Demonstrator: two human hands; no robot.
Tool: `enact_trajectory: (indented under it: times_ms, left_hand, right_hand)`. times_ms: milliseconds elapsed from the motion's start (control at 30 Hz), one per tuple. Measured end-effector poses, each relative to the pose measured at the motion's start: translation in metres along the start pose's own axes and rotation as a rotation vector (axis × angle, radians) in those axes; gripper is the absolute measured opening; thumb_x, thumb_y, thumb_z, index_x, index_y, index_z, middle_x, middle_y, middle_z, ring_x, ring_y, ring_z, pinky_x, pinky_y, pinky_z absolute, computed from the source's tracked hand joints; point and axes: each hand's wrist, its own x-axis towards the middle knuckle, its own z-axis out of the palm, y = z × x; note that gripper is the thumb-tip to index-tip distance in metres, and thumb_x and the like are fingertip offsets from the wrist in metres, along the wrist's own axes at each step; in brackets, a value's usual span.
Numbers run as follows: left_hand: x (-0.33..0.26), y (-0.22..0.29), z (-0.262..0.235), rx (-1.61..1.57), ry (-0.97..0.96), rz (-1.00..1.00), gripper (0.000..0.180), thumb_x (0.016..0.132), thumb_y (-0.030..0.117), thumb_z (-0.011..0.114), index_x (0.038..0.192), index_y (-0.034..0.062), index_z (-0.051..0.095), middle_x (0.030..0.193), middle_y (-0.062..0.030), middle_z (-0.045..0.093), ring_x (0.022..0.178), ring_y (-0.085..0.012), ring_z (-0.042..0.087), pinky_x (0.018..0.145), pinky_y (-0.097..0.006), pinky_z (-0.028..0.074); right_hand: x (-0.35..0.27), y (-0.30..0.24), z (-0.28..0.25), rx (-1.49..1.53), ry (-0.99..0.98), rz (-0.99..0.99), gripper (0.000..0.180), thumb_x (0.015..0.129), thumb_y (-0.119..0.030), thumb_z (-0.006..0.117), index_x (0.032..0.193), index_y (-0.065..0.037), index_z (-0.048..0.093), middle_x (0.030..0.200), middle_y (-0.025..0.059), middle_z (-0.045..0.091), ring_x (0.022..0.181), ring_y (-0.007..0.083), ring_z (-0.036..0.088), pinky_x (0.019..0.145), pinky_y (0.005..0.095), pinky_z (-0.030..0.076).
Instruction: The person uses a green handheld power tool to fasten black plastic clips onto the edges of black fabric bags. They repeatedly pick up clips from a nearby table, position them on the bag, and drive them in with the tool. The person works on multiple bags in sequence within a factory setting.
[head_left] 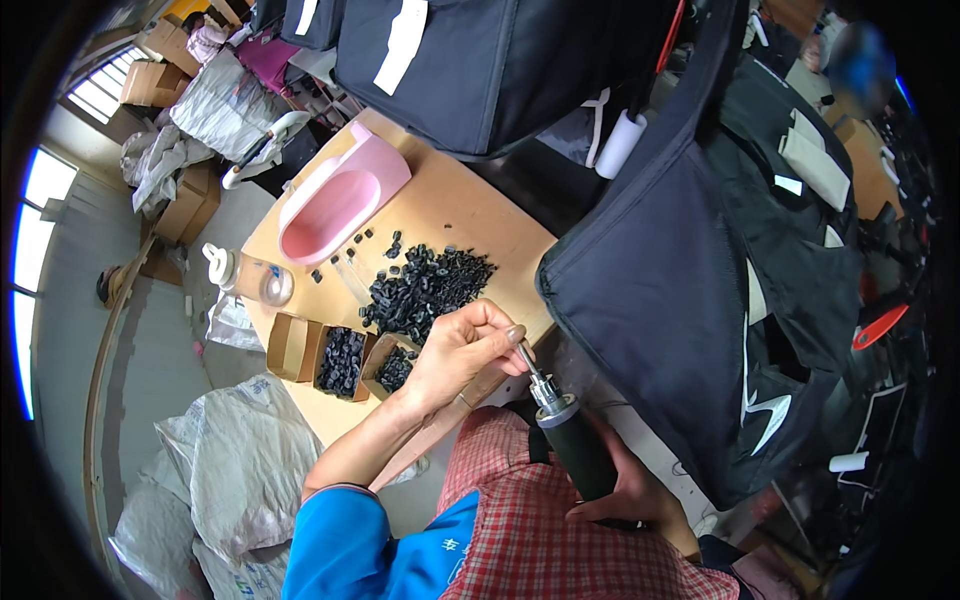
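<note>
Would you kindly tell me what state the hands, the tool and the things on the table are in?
Left hand: closed, fingertips pinching the metal tip.
Right hand: wrapped around the dark-handled tool.
Dark-handled tool: held, metal end angled up and left.
Bottle: white lid on.
Pink container: open.
Small cartons: open; two hold black parts.
Black parts on the tabletop: loose, mostly heaped.

Window glare; right edge perhaps blurry
</note>
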Motion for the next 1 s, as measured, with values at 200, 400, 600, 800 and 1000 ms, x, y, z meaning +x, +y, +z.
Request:
enact_trajectory:
  times_ms: [200,400,600,800,1000]
  left_hand:
    - [-0.005,-0.022,0.014,-0.173,0.089,0.065,0.013,0.096,0.013,0.055,0.095,0.0006,0.053,0.086,-0.0137,0.065,0.075,-0.0173,0.066,0.066,-0.026,0.056]
    - [0.009,-0.002,-0.039,0.137,-0.301,-0.023,0.047,0.087,0.025,0.068,0.123,-0.0011,0.053,0.104,-0.0148,0.067,0.09,-0.0201,0.066,0.076,-0.032,0.056]
    - [0.095,-0.015,-0.214,0.999,0.664,0.038,0.025,0.086,0.028,0.062,0.088,0.0043,0.07,0.072,-0.0107,0.069,0.066,-0.0202,0.066,0.064,-0.033,0.051]
    - [0.119,-0.046,-0.215,1.359,0.689,-0.073,0.025,0.081,0.033,0.064,0.081,0.0077,0.066,0.077,-0.0178,0.067,0.074,-0.0326,0.067,0.071,-0.041,0.052]
    - [0.116,-0.054,-0.227,1.267,0.686,0.08,0.019,0.082,0.025,0.061,0.085,0.0068,0.066,0.075,-0.017,0.067,0.072,-0.0308,0.066,0.067,-0.04,0.051]
  right_hand:
    - [0.003,-0.015,0.012,-0.029,0.14,-0.024,0.12,0.059,-0.051,0.085,0.144,0.004,0.022,0.138,0.0267,0.038,0.131,0.041,0.035,0.108,0.0488,0.027]
    - [0.005,-0.005,0.01,0.06,0.165,-0.029,0.125,0.056,-0.046,0.089,0.145,0.004,0.018,0.142,0.0269,0.033,0.132,0.039,0.034,0.11,0.0472,0.027]
    - [0.013,0.006,0.019,0.116,0.139,0.033,0.123,0.058,-0.049,0.087,0.146,0.001,0.018,0.143,0.0244,0.03,0.134,0.0407,0.027,0.11,0.0503,0.024]
    - [0.019,-0.003,0.019,0.014,0.075,0.112,0.118,0.061,-0.053,0.084,0.146,0.0,0.02,0.141,0.0205,0.032,0.131,0.0394,0.027,0.11,0.0507,0.02]
    - [0.022,-0.007,0.023,0.022,0.1,-0.025,0.116,0.063,-0.057,0.08,0.146,0.001,0.022,0.125,0.0177,0.049,0.121,0.0337,0.042,0.106,0.0471,0.023]
